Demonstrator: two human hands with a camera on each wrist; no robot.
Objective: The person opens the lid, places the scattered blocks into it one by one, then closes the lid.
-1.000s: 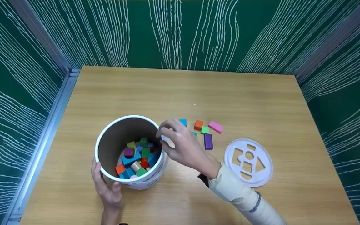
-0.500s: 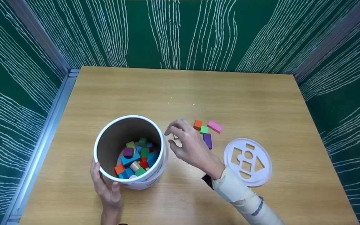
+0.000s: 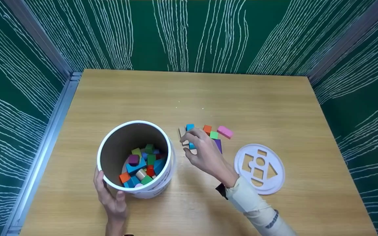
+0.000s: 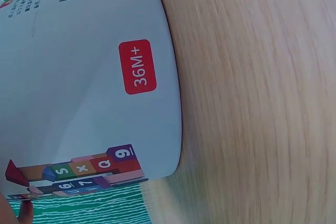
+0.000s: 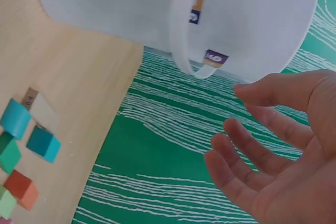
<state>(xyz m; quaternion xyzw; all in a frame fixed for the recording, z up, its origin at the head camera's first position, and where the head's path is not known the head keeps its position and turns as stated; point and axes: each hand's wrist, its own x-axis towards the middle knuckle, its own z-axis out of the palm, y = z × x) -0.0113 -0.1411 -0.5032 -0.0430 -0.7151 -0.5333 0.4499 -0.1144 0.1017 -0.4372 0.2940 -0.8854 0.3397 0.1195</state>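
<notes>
The person's right hand (image 3: 205,152) is to the right of the bucket (image 4: 79,87), its fingers loosely bent and spaced apart, with nothing between them. The left hand (image 3: 112,196) is at the bucket's near left side, spread wide, its fingers and thumb resting against the outer wall. A pale sleeve (image 3: 254,209) covers the right forearm.

Just beyond the right hand's fingers, to the right of the bucket, are a plain wooden block (image 3: 181,132), partly hidden, and a blue block (image 3: 190,127). Farther from the bucket in that group are an orange block (image 3: 207,129), a light green block (image 3: 213,135), a pink block (image 3: 225,132) and a purple block (image 3: 218,146).

The bucket stands upright and uncovered; piled at its bottom are a purple cube (image 3: 134,160), a wooden cylinder (image 3: 140,174), a red block (image 3: 150,170) and others of mixed colours. Its outside bears a red "36M+" label (image 4: 137,66).

Well to the right of the bucket, a white lid (image 3: 272,186) with shaped cutouts lies flat on the wooden table (image 3: 136,95). Beyond the bucket rises a green, white-streaked backdrop (image 3: 143,49).
</notes>
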